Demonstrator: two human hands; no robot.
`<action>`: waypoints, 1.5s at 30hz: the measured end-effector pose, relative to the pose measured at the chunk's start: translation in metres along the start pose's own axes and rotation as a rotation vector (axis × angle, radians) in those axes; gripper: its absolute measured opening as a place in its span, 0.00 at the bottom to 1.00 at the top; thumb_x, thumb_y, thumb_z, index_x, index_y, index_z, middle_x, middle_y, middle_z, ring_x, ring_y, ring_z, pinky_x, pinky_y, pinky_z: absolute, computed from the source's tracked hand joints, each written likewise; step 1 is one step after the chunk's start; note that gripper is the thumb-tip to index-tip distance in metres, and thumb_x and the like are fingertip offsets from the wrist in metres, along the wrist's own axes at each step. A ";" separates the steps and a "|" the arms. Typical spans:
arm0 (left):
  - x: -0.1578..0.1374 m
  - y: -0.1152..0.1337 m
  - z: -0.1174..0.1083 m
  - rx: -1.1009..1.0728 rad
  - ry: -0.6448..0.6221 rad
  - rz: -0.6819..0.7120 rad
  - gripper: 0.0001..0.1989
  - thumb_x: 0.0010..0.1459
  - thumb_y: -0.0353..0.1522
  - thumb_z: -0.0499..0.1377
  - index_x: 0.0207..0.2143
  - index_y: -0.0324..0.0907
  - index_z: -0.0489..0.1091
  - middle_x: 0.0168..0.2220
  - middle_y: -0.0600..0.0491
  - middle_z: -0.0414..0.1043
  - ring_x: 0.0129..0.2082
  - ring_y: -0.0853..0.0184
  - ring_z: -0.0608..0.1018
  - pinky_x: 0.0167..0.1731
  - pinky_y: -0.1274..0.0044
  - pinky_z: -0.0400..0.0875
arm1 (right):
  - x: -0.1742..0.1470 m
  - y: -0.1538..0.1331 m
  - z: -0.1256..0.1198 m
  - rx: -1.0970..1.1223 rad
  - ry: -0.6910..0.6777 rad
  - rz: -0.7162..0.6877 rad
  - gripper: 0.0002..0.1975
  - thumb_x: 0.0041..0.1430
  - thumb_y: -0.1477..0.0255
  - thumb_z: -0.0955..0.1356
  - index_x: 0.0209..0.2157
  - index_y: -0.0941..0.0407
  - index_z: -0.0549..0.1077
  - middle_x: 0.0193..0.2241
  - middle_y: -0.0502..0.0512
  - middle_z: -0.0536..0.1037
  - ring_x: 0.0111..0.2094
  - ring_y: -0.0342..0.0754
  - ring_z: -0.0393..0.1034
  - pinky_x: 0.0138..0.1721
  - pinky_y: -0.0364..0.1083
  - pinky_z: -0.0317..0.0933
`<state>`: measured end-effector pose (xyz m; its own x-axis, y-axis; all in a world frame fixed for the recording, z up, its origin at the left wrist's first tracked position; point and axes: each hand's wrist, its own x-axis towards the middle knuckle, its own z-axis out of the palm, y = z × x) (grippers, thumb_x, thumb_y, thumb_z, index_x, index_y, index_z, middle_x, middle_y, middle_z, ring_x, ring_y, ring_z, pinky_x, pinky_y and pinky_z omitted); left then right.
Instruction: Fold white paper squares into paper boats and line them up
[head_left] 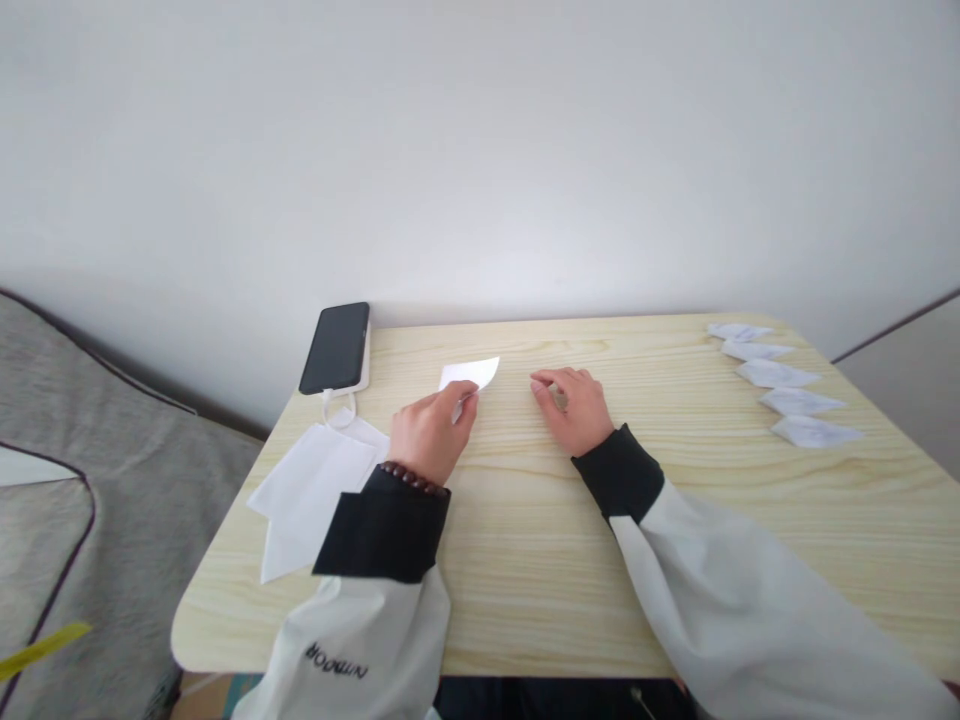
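Between the thumb and fingers of my left hand is a small piece of white paper, pinched near its lower edge, with its right corner curling up. My right hand hovers over the table to the right of it, apart from the paper. Its thumb and index finger curve toward each other, and I see nothing between them. Loose white sheets overlap on the table left of my left forearm. Several folded white paper shapes, pointed at the ends, lie in a column at the far right.
A dark-screened phone rests on a white block at the back left, with a white cable looping onto the sheets. The pale wooden table meets a white wall behind. Grey fabric lies beyond the left edge.
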<state>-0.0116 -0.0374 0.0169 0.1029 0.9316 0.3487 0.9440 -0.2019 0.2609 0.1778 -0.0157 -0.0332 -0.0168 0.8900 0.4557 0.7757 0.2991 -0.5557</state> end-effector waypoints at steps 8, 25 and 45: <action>0.023 0.017 0.045 -0.738 -0.235 -0.055 0.15 0.53 0.40 0.57 0.38 0.40 0.71 0.33 0.51 0.78 0.26 0.68 0.77 0.25 0.79 0.69 | 0.005 0.009 -0.014 0.213 -0.097 0.084 0.22 0.64 0.64 0.53 0.51 0.57 0.67 0.26 0.52 0.78 0.30 0.47 0.71 0.38 0.45 0.61; 0.032 -0.009 0.042 -1.176 -0.431 -0.154 0.34 0.46 0.39 0.64 0.54 0.37 0.56 0.42 0.43 0.74 0.40 0.60 0.77 0.40 0.69 0.72 | 0.007 0.009 -0.008 0.758 -0.021 0.271 0.26 0.51 0.65 0.69 0.51 0.54 0.60 0.32 0.53 0.76 0.20 0.41 0.68 0.18 0.39 0.57; 0.033 -0.011 0.031 -1.505 -0.652 -0.385 0.20 0.49 0.41 0.60 0.41 0.38 0.68 0.24 0.51 0.75 0.23 0.62 0.77 0.20 0.74 0.74 | 0.004 0.011 -0.014 0.832 -0.309 0.152 0.13 0.57 0.69 0.63 0.42 0.56 0.74 0.31 0.52 0.78 0.14 0.36 0.64 0.12 0.37 0.59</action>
<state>-0.0085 0.0054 -0.0022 0.4204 0.8752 -0.2392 -0.1343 0.3207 0.9376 0.1947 -0.0136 -0.0274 -0.2136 0.9571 0.1957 0.0782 0.2164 -0.9732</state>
